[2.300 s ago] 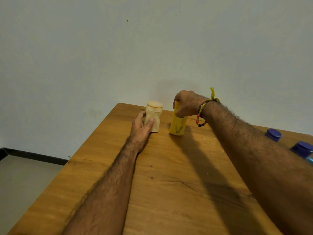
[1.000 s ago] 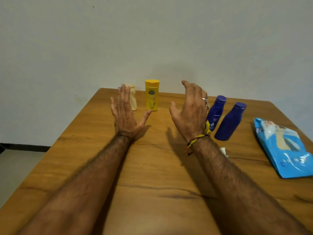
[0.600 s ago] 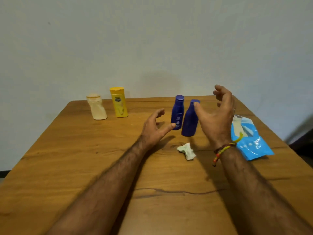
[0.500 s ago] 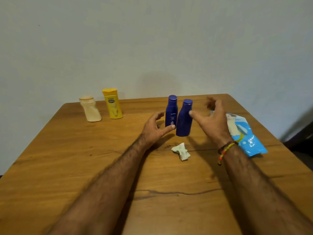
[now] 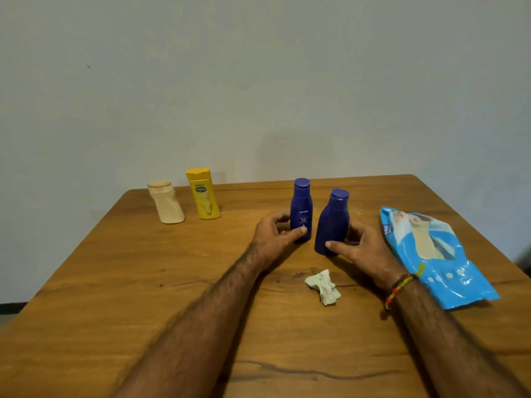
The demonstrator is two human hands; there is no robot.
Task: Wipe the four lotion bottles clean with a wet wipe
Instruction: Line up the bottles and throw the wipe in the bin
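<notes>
LEFT grip (image 5: 277, 232): clamped on labelled dark-blue plastic bottle (image 5: 300, 209) | RIGHT grip (image 5: 359, 245): clamped on tilted plain dark-blue plastic bottle (image 5: 332, 222) | RISK: low holds may topple bottles.

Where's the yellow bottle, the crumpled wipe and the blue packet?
Yellow bottle (image 5: 204, 201): head view, on its front label.
Crumpled wipe (image 5: 323, 286): head view, on its middle fold.
Blue packet (image 5: 431, 254): head view, on its printed front.
</notes>
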